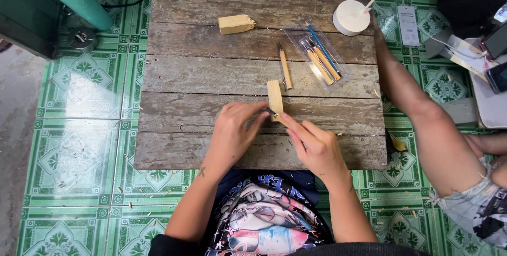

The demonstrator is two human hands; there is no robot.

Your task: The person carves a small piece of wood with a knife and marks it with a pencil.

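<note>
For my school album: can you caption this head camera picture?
Two hands, left hand and right hand, carve a small wood block on a plank table.

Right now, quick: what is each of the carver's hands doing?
Left hand: fingers pressed on the small wooden block, steadying it.
Right hand: closed on a carving knife touching the block.

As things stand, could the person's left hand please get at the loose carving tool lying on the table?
Probably yes: the loose carving tool lies just beyond the left hand, with bare planks between them, though that hand is steadying the wooden block.

One head camera looks straight down, fairly near, on the bench [211,76]; the wearer sits at 6 o'clock.
</note>
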